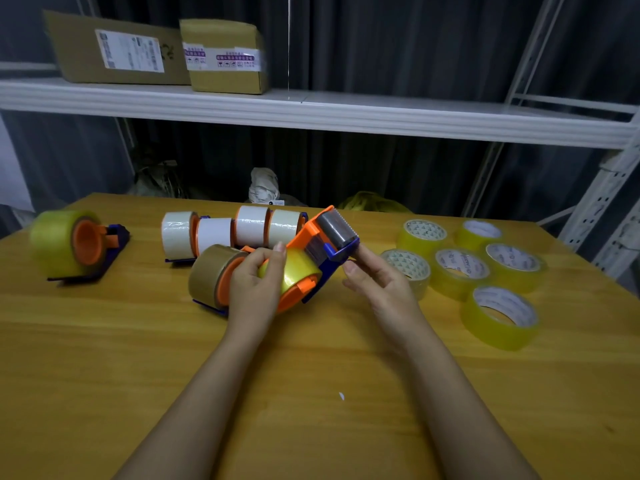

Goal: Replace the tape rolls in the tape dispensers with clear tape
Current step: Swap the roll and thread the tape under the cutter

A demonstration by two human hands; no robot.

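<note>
Both hands (254,275) (375,277) gripping tape dispenser (313,244)

Glossy clear tape roll (294,271) on orange-and-blue plastic dispenser (322,244); smooth varnished wooden table (311,393).

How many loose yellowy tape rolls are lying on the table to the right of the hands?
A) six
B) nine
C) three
A, six loose clear tape rolls lie flat on the wooden table on the right side, past the right hand, none of them in a dispenser.
</note>
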